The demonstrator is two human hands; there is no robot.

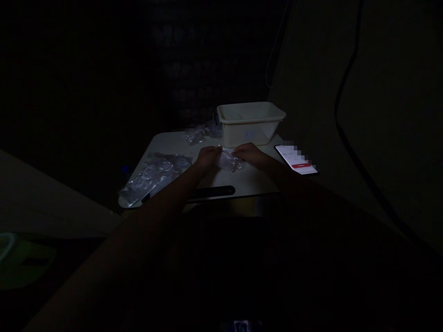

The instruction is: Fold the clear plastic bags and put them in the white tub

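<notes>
Holding | crinkled clear plastic [227, 160] | between left grip [208, 157] and right grip [250, 153]

You see the scene through a single camera worn on your head. It looks from above the near side of the table [256, 180], facing forward and tilted down, so your forearms [152, 223] reach in from the near left and near right and run away from the lens. Your left hand [207, 157] and right hand [249, 152] come close to the middle of your view. The camera stands back far enough, and sees widely enough, to give you the entire tabletop, the tub [249, 133] at its far side, the dim far wall [180, 69], and a green object [31, 272] low on the left.
</notes>
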